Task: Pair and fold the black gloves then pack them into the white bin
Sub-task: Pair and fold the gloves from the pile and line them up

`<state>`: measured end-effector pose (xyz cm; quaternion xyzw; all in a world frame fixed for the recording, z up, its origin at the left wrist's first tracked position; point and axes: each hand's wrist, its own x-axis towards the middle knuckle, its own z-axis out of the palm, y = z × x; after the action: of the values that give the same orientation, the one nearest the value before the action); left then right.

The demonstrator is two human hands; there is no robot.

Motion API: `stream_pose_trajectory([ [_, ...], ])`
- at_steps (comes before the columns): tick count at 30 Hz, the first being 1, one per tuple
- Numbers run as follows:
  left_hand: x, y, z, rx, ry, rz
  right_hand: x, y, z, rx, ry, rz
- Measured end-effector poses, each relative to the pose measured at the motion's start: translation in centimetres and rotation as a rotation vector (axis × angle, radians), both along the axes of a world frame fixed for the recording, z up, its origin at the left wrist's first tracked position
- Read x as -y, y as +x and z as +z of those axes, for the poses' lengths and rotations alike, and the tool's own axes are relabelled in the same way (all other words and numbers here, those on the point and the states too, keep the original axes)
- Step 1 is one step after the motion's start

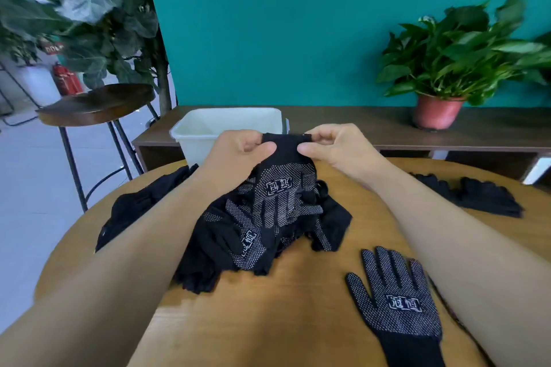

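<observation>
Black glove (286,155) pinched between both hands

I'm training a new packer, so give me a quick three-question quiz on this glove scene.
1. What colour is the bin?
2. True or false: the left hand and right hand both pinch the cuff of one glove.
3. The flat glove lies: A in the bin, B on the table by the right forearm, C on the left hand.
Key: 1 white; 2 true; 3 B.
</observation>
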<state>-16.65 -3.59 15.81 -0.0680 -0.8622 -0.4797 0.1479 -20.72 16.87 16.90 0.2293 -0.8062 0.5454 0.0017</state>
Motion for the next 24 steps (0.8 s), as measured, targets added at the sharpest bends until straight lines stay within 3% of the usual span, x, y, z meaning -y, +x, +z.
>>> stream_pose_trajectory([
  [9,-2.8,6.4,-0.2,0.136,-0.086,-0.105,-3.7,7.3,-0.2,0.118,0.147,0.027],
  [17,-4.9,8.8,0.1,0.189,-0.130,-0.124,-5.8,9.2,-1.1,0.139,0.108,0.001],
  [20,-5.5,8.6,-0.3,0.142,-0.142,-0.028,-5.9,9.6,-1.5,0.130,0.082,-0.054],
  [24,-7.1,9.3,-0.9,0.040,-0.252,0.242,-5.3,9.2,-3.0,0.017,0.131,-0.299],
])
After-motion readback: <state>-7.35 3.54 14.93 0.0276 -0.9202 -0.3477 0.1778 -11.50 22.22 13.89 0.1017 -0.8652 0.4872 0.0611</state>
